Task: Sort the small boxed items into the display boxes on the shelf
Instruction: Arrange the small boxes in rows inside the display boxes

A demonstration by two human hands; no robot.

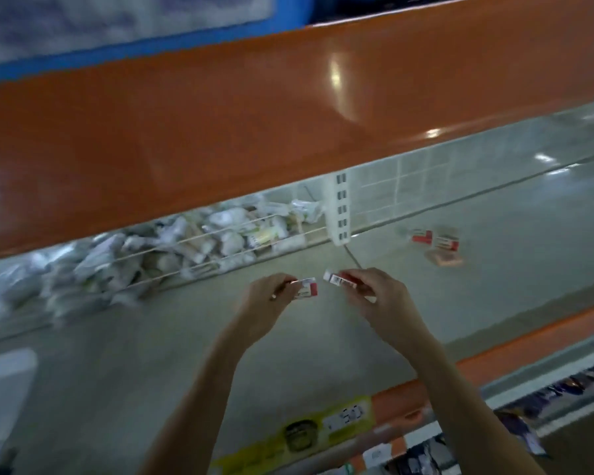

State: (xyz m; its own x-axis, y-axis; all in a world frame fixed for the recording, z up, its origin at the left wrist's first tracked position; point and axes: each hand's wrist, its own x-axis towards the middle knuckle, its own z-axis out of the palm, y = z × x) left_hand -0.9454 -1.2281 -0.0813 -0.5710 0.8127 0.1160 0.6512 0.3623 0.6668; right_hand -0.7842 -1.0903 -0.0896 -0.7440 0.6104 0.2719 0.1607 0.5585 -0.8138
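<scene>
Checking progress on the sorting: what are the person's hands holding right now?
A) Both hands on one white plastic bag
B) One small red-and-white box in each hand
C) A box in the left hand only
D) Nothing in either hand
B: the left hand pinches one small red-and-white box, and the right hand holds another small red-and-white box above the grey shelf.

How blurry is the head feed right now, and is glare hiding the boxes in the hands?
Head view: motion blur smears the whole frame, worst at the wrapped packs on the left; print on the box in the left hand and the box in the right hand is unreadable. Glare sits only on the orange beam, not on the boxes. The beam's edges bow, wide-angle distortion.
</scene>
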